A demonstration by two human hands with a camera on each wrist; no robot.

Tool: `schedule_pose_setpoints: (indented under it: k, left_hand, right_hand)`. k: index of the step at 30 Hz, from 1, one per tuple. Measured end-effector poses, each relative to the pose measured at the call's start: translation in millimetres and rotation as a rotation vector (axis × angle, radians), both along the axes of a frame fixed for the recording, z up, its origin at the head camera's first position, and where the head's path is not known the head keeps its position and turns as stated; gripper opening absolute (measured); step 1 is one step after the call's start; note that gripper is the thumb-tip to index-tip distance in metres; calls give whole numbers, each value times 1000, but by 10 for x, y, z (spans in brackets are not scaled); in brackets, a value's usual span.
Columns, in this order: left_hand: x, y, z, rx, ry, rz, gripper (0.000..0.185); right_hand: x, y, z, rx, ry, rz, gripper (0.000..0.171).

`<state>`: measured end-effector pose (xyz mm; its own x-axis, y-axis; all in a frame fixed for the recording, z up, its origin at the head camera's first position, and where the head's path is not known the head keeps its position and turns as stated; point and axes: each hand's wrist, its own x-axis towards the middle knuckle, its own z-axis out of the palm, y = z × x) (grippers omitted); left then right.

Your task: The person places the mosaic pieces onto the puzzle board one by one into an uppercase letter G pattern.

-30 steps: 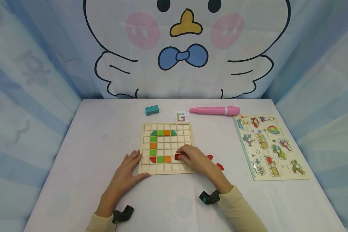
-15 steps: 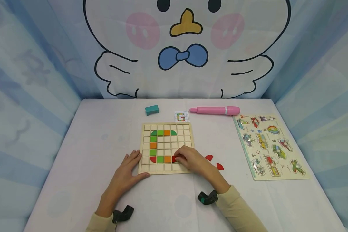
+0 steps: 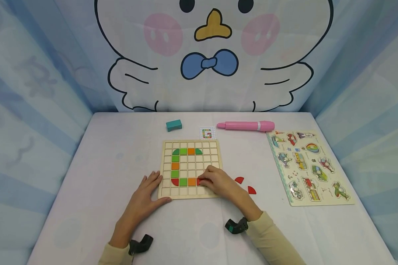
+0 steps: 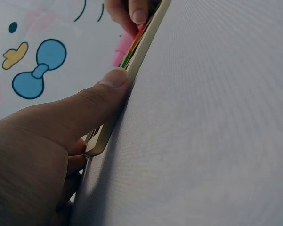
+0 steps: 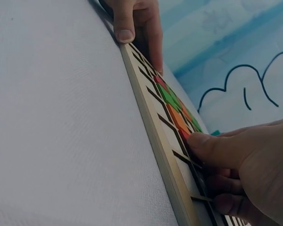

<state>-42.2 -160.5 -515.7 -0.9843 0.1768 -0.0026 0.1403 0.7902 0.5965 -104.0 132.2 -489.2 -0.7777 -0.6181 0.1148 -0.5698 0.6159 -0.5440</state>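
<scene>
A wooden grid board (image 3: 189,196) lies on the table, with green, orange and red tiles (image 3: 183,182) set in its squares in a C-like line. My right hand (image 3: 217,182) pinches a red tile (image 5: 184,135) between thumb and fingers, in the bottom row just right of an orange tile (image 3: 192,182); most of this red tile is hidden by the fingertips. My left hand (image 3: 145,198) spans the board's near left corner, its spread fingers along the left edge and the thumb (image 4: 114,78) on the front edge.
Two red quarter-round tiles (image 3: 239,180) lie right of the board. Behind it are a small pattern card (image 3: 208,133), a teal block (image 3: 174,125) and a pink pen (image 3: 245,126). A picture puzzle board (image 3: 313,169) lies at the right.
My right hand has moved slightly left with the red tile, bringing it down beside the orange tile. The two loose red tiles are now more fully uncovered. My left hand has stayed still.
</scene>
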Motion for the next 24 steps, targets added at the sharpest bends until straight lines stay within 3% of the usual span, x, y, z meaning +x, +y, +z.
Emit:
schedule_pose_setpoints:
  k: [11, 18, 24]
  left_hand:
    - [-1, 6, 12, 0, -15, 4, 91]
    - [0, 7, 14, 3, -10, 0, 91]
    - [4, 10, 18, 1, -8, 4, 91]
  right_hand:
    - [24, -31, 27, 11, 8, -23, 25]
    - [22, 5, 57, 19, -40, -84, 27]
    - [1, 85, 86, 11, -11, -129, 24]
